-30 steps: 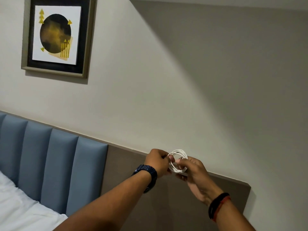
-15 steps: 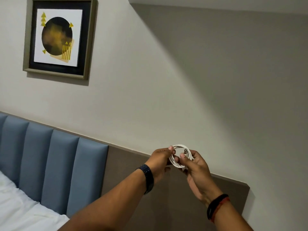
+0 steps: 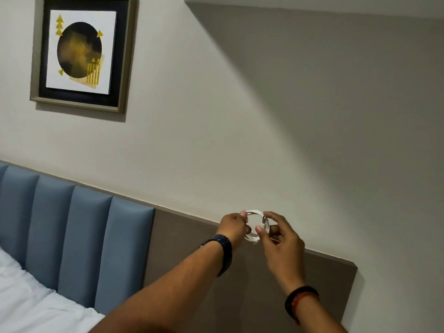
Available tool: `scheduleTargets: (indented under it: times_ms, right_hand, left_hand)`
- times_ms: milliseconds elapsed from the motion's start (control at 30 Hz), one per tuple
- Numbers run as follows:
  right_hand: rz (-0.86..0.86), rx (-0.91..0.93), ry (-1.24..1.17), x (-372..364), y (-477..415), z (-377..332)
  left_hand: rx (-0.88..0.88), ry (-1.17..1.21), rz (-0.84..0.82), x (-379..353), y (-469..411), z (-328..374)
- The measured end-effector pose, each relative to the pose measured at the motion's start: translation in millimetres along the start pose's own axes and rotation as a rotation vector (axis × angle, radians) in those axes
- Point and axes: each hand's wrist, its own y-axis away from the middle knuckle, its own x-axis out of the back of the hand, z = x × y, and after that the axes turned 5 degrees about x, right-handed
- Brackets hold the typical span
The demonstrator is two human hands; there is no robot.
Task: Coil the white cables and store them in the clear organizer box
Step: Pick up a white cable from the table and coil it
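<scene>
- White plastic-sheathed cable, thin and round, wound into a small ring of several loops; held in the air in front of the dark brown flat wall panel, at the level of its top edge. Judged to be held raised and clear of any surface so the loops stay stacked while the coil is finished.
- Left hand: closed in a pinch on the ring's left side, thumb and fingertips together on the loops; forearm reaching up from below the panel's lower part, dark blue band at the wrist. Likely serves as the anchor that keeps the coil's shape.
- Right hand: partly open, fingers curled round the ring's right side, thumb at the lower loops; black and red wristbands on the wrist. Probably guiding the last turn or tucking the end; the cable's tip cannot be made out.
- Clear organizer box: not in view; storing not yet done.
- Blue padded headboard, left of the panel; white bedding below it.
</scene>
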Motion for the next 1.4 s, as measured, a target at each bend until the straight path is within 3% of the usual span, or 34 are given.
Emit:
scheduleTargets:
  times_ms: [100, 233, 433, 600, 800, 1000, 1200, 1400]
  right_hand:
    - [0.035, 0.098, 0.141, -1, 7, 1]
    - [0.04, 0.109, 0.142, -4, 11, 7]
    - [0.029, -0.133, -0.256, -7, 14, 16]
    - [0.09, -0.138, -0.364, -11, 21, 22]
    - [0.174, -0.273, -0.595, -7, 12, 26]
    - [0.12, -0.436, -0.753, 3, 8, 31]
    - [0.107, -0.513, -0.683, 1, 17, 46]
    - [0.103, -0.589, -0.594, 4, 30, 68]
  left_hand:
    - [0.021, 0.002, 0.002, -3, -1, -4]
    - [0.033, -0.015, 0.033, -6, -2, -8]
    - [0.043, -0.031, 0.031, -4, -7, -12]
    - [0.056, -0.012, 0.043, 0, -15, -16]
    - [0.08, 0.26, -0.016, -2, -18, -23]
    - [-0.01, 0.081, 0.08, 1, -24, -49]
    - [-0.081, -0.17, 0.282, -3, -20, -71]
    - [-0.12, -0.405, 0.21, -11, -13, -96]
